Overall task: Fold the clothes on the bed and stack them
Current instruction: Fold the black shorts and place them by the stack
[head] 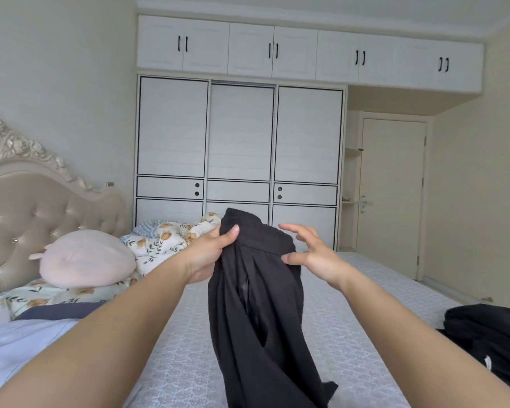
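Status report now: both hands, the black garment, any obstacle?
Left hand grips black garment at its top. Right hand open, thumb touching it. Garment hangs over bed. Dark clothes pile at right, apart.

The bed [351, 328] runs from 6 o'clock away toward 12, its headboard [27, 219] at 9 o'clock. Against the headboard a round cushion [86, 259] rests on patterned pillows [56, 295], with a bundled quilt [165, 241] behind it toward 11. Above the mattress at centre, the left hand [209, 254] grips the top edge of a hanging garment [259, 313]; the right hand [312, 257] sits just right of it, thumb touching the cloth. A heap of clothes [489, 337] lies on the bed at 4 o'clock. Behind the bed at 12 stands the wardrobe [239, 136], overhead cabinets [277, 51] above it, a door [392, 198] at 2 o'clock
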